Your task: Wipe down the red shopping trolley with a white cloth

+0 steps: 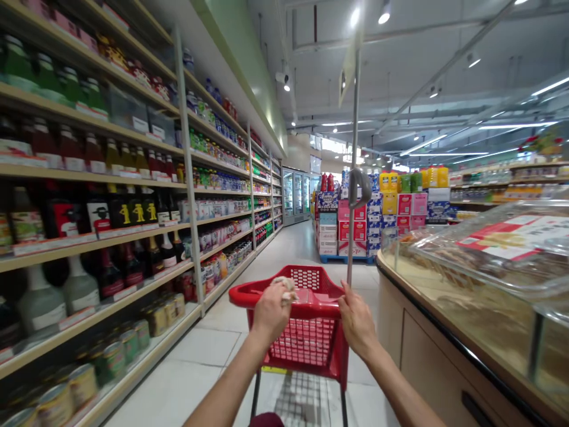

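Now | left hand curled on cloth | right hand at cart rim

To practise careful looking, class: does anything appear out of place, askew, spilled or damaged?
No spill or damage stands out. Slightly odd: a slim grey metal pole towering beside the right hand, unusual for the red plastic shopping cart, and a crumpled whitish wad, unlike shop goods, in the left hand.
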`<control>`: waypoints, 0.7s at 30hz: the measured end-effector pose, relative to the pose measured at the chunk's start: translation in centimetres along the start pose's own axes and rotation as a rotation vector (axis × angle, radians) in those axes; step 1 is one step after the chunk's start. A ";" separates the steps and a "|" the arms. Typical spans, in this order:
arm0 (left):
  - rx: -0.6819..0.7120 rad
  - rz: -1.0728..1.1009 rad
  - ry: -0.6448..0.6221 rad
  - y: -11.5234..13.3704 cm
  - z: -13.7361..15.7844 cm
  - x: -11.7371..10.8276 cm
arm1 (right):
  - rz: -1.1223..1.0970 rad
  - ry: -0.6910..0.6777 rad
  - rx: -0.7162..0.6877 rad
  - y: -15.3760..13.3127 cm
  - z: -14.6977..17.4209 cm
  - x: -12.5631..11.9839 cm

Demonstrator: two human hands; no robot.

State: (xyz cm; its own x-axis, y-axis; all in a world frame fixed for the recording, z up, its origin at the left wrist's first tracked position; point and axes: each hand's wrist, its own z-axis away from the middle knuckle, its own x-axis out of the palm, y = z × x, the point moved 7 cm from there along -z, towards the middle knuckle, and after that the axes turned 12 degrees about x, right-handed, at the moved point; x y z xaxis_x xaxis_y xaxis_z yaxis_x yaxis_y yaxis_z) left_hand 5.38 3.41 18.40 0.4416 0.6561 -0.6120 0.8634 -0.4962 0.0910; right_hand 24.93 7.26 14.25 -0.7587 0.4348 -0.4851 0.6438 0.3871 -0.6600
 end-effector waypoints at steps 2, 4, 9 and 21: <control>0.149 0.067 -0.045 3.7 -0.7 1.8 | 0.006 -0.003 -0.008 0.0 0.1 0.1; 0.244 0.112 -0.048 6.3 -1.2 2.9 | 0.022 -0.005 0.006 0.3 0.0 -0.1; 0.127 0.106 0.053 2.0 0.0 1.4 | 0.042 0.024 0.025 1.3 -0.1 -1.1; 0.111 0.022 0.012 7.1 -1.9 4.2 | 0.013 0.113 0.010 2.9 -0.8 -1.7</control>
State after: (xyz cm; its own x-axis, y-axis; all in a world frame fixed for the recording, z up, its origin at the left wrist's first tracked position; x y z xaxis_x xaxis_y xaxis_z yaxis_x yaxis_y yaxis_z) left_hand 13.85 3.69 17.99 0.4634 0.6508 -0.6015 0.8216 -0.5698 0.0164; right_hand 28.15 8.25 13.60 -0.7339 0.5291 -0.4259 0.6521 0.3733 -0.6599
